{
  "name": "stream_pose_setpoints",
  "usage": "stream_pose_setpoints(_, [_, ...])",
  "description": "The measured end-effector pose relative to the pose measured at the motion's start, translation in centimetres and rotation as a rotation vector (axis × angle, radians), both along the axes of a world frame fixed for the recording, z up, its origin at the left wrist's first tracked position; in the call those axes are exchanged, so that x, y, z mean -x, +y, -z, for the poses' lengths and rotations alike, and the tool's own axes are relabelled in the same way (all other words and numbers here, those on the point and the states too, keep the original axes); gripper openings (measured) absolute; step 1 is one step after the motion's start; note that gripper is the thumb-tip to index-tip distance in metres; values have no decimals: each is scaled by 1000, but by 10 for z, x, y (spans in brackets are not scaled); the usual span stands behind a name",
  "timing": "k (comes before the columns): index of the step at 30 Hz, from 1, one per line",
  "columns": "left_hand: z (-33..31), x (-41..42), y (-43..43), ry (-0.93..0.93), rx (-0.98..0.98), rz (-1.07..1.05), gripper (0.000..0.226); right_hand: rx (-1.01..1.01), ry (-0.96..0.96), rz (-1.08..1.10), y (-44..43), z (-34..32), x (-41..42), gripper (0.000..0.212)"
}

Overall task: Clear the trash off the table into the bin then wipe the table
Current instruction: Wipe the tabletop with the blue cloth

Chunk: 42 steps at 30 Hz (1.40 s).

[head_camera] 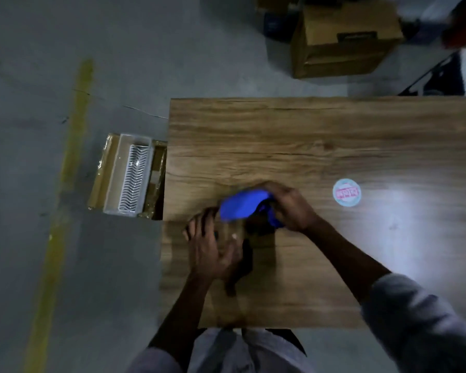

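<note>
- Gripping a soft blue cloth [242, 207], my right hand [291, 208] curls round its bunched end over the wood-grain table [307, 135].
- Left hand [213, 249] at its 7 o'clock, fingers spread, holding nothing.
- Round white disc [346, 192] flat at 3 o'clock.
- Cardboard box [100, 170] with ribbed white tray [132, 176] on floor, 9 o'clock.

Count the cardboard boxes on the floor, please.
2. The closed box stands on the floor beyond the far edge of the table; the open box sits at its left edge, holding a white tray. More may hide in the blurred far clutter.
</note>
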<state>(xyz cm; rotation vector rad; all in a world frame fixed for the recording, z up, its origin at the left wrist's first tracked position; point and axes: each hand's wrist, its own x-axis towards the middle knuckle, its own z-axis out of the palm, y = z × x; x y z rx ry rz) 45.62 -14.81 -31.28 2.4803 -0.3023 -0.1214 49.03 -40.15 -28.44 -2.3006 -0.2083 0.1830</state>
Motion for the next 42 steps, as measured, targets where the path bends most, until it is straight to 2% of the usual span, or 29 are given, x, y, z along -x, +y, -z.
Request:
stream_pose_setpoints(2, [1, 15, 18, 31, 8, -72, 71, 8, -144, 338, -29, -18, -11, 54])
stream_pose_setpoints(4, [5, 22, 26, 62, -9, -54, 71, 73, -174, 522, -50, -13, -34, 48])
stream_pose_setpoints(8, [8, 17, 29, 86, -46, 1, 72, 420, 241, 565, -35, 37, -72, 55])
stream_pose_setpoints(9, [6, 15, 29, 88, -26, -18, 71, 466, 267, 541, -21, 48, -72, 57])
stream_pose_setpoints(11, [2, 13, 32, 71, 53, -69, 67, 477, 194, 361, 11, 57, -63, 59])
stream_pose_setpoints(14, [-5, 16, 35, 32, 106, -126, 65, 425, 49, 39, 51, 56, -20, 61])
stream_pose_setpoints(19, [-16, 32, 44, -27, 66, -113, 60, 314, 2, -212, 97, 47, 82, 58])
stream_pose_setpoints(22, [-18, 53, 54, -10, 58, -113, 56, 234, 53, -361, 106, 39, 138, 62])
stream_pose_setpoints(25, [-15, 77, 65, 48, 86, -173, 54, -36, 102, -288, 90, 11, 167, 48])
stream_pose_setpoints(26, [-13, 85, 69, 43, 88, -175, 52, -111, 115, -173, 79, -3, 167, 45])
stream_pose_setpoints(28, [-11, 97, 73, 17, 90, -153, 46, -156, 64, 155, 56, -33, 155, 56])
stream_pose_setpoints(30, [-9, 108, 73, 16, 97, -135, 39, -80, -27, 405, 33, -52, 136, 62])
stream_pose_setpoints(32, [-8, 119, 71, 24, 88, -97, 36, 51, 0, 506, 20, -51, 118, 63])
stream_pose_setpoints(35, [-7, 136, 70, 6, 76, 16, 37, 359, 365, 493, 29, -17, 104, 77])
stream_pose_setpoints(37, [-11, 143, 74, 5, 66, 71, 39, 598, 553, 489, 57, 6, 109, 75])
stream_pose_setpoints(40, [-17, 150, 84, -18, 38, 100, 41, 674, 519, 436, 103, 13, 114, 66])
stream_pose_setpoints(42, [-21, 152, 91, -18, 22, 81, 42, 713, 465, 294, 128, 14, 128, 64])
